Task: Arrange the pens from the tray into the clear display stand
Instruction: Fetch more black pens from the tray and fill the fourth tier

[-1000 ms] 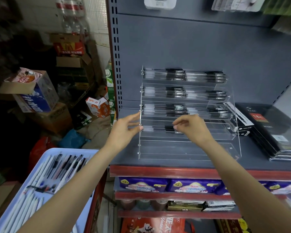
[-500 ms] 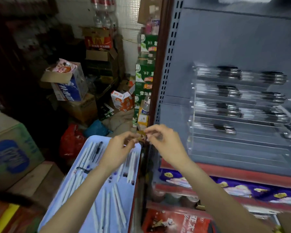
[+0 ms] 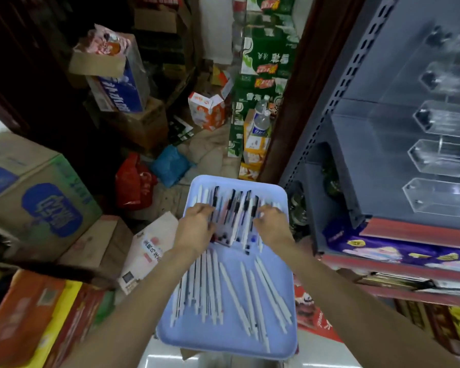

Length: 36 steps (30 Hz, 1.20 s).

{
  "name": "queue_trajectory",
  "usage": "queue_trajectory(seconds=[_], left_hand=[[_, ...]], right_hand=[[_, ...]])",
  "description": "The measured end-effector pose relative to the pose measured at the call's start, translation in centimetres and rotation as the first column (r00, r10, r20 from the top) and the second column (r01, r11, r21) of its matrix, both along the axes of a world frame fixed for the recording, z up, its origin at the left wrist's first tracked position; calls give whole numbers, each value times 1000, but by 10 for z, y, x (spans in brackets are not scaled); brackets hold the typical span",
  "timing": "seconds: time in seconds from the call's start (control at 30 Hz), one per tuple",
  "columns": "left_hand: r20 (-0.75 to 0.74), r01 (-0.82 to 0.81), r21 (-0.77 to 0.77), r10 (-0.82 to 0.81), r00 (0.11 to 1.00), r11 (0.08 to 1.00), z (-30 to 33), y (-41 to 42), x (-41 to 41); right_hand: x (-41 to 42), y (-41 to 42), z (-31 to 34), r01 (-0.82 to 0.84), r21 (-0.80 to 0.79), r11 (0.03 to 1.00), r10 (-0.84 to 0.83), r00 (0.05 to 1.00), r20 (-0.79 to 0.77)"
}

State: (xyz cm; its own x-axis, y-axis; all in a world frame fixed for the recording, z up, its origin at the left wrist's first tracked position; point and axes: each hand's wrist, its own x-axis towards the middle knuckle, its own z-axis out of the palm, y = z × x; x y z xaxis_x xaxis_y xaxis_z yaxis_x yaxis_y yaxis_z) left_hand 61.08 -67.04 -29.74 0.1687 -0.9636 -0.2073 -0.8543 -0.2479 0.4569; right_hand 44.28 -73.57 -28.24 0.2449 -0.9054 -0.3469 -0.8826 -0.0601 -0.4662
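Room: cluttered stockroom, cardboard boxes beside a grey shelf.
Tray: pale blue, holding pens.
Left hand, right hand: fingers curled among the pens; hold unclear.
Display stand: blurred, cut off right.

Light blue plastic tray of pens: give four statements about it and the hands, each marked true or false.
1. Both hands are over the light blue plastic tray. True.
2. White pens lie in the tray's near half. True.
3. The clear acrylic display stand sits left of the tray. False: it stands to the right, on the grey shelf.
4. The left hand and right hand reach for the white pens. False: they are at the black-capped clear pens in the far half.
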Motion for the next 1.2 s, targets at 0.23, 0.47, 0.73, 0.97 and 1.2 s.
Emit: queue_trajectory(seconds=[0.23,0.47,0.73,0.97,1.2], left_hand=[[163,-66,43,58,985,997,-10,-30,1],[148,-248,73,235,961,966,-18,-51,-2],[-5,-203,154,206,979,967,-10,-62,2],[-474,-95,-48,61,878,994,31,-45,-14],[-566,116,-295,-271,779,949,118,-46,-74]], right_hand=[[19,-17,-17,52,-17,998,-55,978,-200],[25,-19,-26,69,-7,998,-69,975,-213],[23,-26,-17,231,112,967,-235,972,26],[-6,-15,49,294,176,940,-342,827,446],[-61,-9,122,333,130,934,-282,462,841]])
